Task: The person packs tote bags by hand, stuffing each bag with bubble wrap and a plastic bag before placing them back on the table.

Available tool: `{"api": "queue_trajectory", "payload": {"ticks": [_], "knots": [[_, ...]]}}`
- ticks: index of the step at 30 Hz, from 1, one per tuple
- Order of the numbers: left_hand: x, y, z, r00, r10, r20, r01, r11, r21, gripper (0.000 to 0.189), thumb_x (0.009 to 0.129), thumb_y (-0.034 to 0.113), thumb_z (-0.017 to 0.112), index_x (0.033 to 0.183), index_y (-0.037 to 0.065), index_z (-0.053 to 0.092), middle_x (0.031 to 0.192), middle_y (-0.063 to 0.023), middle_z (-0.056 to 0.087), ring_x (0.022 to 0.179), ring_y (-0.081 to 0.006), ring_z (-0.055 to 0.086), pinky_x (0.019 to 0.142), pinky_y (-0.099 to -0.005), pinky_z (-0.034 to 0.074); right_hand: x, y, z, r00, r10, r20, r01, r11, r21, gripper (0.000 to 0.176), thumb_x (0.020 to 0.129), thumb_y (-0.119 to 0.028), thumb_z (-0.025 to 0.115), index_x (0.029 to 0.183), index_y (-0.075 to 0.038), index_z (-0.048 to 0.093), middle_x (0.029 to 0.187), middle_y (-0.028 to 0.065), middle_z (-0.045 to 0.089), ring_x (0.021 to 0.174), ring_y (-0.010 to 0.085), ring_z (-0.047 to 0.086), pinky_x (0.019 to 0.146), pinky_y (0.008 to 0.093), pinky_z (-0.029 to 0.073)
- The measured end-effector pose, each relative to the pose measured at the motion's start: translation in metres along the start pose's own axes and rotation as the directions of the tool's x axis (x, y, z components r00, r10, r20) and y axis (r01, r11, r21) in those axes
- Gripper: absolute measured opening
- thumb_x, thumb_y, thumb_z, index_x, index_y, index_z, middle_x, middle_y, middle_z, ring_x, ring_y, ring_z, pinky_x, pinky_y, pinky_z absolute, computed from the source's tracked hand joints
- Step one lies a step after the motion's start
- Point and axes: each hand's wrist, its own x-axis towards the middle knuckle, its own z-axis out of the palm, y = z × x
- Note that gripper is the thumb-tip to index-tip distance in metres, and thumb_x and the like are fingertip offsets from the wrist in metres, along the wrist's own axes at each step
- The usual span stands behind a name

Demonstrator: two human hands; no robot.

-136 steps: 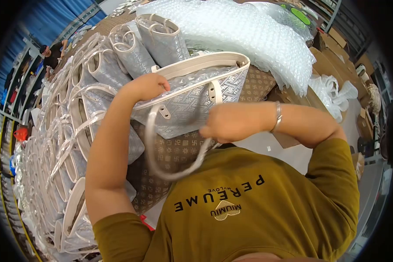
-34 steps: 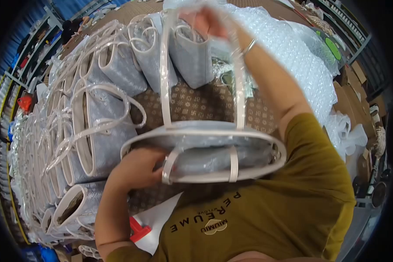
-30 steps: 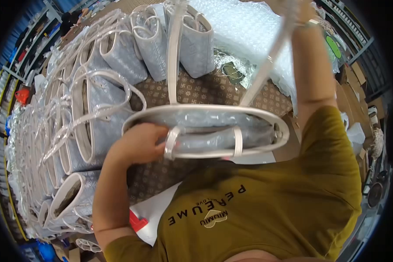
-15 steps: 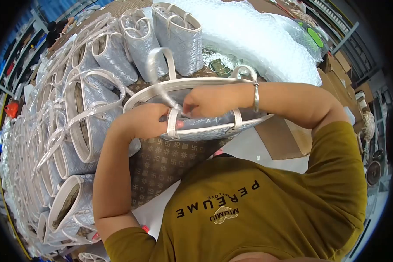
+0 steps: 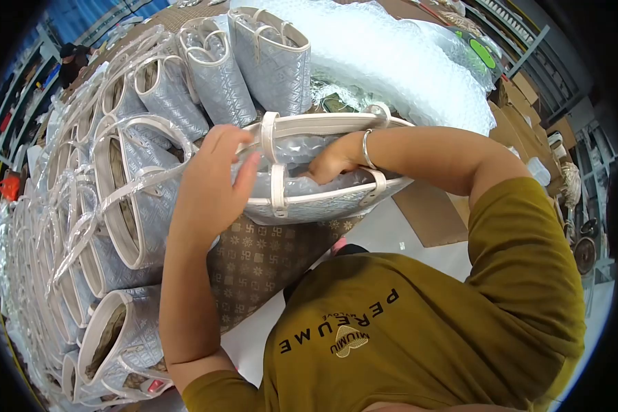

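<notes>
A silvery, patterned tote bag [image 5: 323, 204] with cream trim and handles stands with its mouth facing up on the brown patterned surface. Clear bubble plastic [image 5: 299, 150] shows inside it. My right hand [image 5: 334, 161], with a bracelet at the wrist, is down in the opening. Its fingers are curled against the plastic and their tips are hidden, so what they hold cannot be made out. My left hand [image 5: 216, 185] is raised at the bag's left end, its thumb and fingers apart and nothing in it.
Many similar bags [image 5: 127, 192] crowd the left side, several under clear plastic. More bags [image 5: 271, 69] stand behind. A heap of bubble wrap [image 5: 405, 69] lies at the back right, beside cardboard [image 5: 426, 213]. Another person [image 5: 72, 63] is at the far left.
My left hand has let go of the bag's near edge and handle and opened. My right hand has gone deeper into the bag. The strap held up between them has dropped.
</notes>
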Motion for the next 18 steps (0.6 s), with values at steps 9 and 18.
{"api": "queue_trajectory", "payload": {"ticks": [9,18], "knots": [[0.018,0.0,-0.002,0.909,-0.304,0.285,0.228,0.935,0.271,0.024,0.082,0.027,0.057,0.084,0.003,0.061,0.077,-0.0147,0.062,0.074,-0.0321,0.059,0.065,-0.0349,0.045,-0.137,-0.008,-0.013,0.449,-0.45,-0.772,0.101,0.884,-0.457,0.034,0.08,-0.03,0.061,0.098,-0.001,0.06,0.078,0.0162,0.062,0.068,0.022,0.061,0.063,0.0335,0.048],[0.05,0.001,-0.008,0.883,-0.464,0.063,0.466,0.884,-0.022,0.026,0.078,0.026,0.062,0.085,0.001,0.062,0.064,-0.0074,0.059,0.058,-0.0122,0.052,0.056,-0.0257,0.04,-0.103,0.064,-0.022,0.528,0.05,-0.848,0.193,0.965,0.177,0.027,0.079,-0.024,0.063,0.09,0.001,0.061,0.065,0.0078,0.058,0.056,0.0123,0.053,0.051,0.025,0.046]]}}
